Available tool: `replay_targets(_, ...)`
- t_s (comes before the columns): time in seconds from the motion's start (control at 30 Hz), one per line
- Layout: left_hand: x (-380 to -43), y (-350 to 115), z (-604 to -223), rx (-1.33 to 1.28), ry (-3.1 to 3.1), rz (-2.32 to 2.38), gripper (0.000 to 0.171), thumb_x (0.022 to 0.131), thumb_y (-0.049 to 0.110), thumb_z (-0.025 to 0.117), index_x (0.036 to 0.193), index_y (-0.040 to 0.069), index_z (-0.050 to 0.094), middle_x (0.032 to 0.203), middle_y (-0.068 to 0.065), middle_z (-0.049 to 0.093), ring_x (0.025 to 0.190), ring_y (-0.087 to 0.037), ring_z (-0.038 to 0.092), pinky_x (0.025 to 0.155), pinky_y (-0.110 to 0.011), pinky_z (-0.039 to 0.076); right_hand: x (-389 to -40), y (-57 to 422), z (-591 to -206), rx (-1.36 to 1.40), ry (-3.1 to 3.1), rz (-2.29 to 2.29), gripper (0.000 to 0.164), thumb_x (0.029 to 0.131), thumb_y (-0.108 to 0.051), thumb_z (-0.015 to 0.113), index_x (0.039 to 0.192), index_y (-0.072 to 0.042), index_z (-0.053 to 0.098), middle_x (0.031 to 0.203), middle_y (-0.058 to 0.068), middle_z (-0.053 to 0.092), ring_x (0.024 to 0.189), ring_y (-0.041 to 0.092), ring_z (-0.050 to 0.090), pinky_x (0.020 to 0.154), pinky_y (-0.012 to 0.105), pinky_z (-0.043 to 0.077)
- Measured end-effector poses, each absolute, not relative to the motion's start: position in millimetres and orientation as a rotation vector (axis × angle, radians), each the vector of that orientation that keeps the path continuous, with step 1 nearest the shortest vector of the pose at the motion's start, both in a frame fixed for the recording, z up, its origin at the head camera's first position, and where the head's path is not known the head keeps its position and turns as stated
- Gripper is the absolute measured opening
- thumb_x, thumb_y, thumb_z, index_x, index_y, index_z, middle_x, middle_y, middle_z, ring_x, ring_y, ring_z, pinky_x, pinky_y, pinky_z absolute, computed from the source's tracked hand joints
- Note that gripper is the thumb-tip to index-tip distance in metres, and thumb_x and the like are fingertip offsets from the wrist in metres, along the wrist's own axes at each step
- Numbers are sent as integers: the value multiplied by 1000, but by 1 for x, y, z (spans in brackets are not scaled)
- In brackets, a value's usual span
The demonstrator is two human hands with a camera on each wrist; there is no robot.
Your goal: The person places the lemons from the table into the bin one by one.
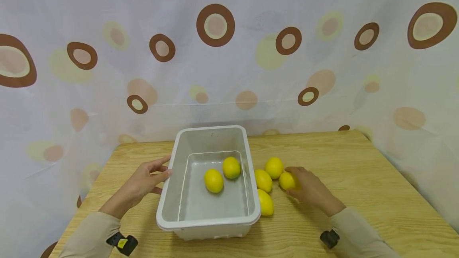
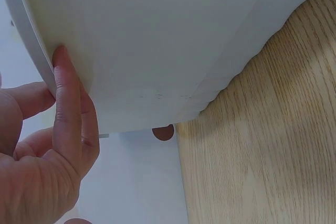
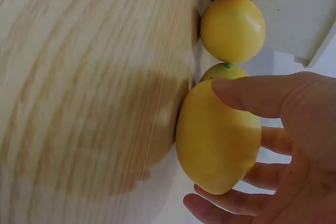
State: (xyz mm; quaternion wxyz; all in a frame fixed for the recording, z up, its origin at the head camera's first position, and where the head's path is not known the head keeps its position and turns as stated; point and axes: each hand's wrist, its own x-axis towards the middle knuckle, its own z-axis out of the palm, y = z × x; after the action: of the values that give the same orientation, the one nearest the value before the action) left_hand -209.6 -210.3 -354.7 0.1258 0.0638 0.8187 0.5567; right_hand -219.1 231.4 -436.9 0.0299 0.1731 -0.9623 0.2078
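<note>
A light grey plastic bin stands on the table, with two yellow lemons lying inside. My left hand holds the bin's left rim, thumb at the lip and fingers against the outer wall, as the left wrist view shows. To the right of the bin, my right hand grips a lemon resting on the table. In the right wrist view its thumb lies on the fruit's upper side and the fingers curl round the other side. Three more lemons lie between that one and the bin's right wall.
The wooden table extends past the bin on both sides. Behind it hangs a pale curtain patterned with brown rings and spots. A small black wrist camera sits on the left sleeve, another on the right.
</note>
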Motion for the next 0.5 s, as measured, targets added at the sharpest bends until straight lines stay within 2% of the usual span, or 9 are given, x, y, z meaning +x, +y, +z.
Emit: replay_targets(0.5,-209,-210,-355,178,2388,1624,58,87,22,57,138,12,32,108,-19,50,90,-23,57,64,-39,54,-217,233,-438,525,-2930,664,55,73,-15,72,120,0,48,114,20,52,101,33,52,84,50,43)
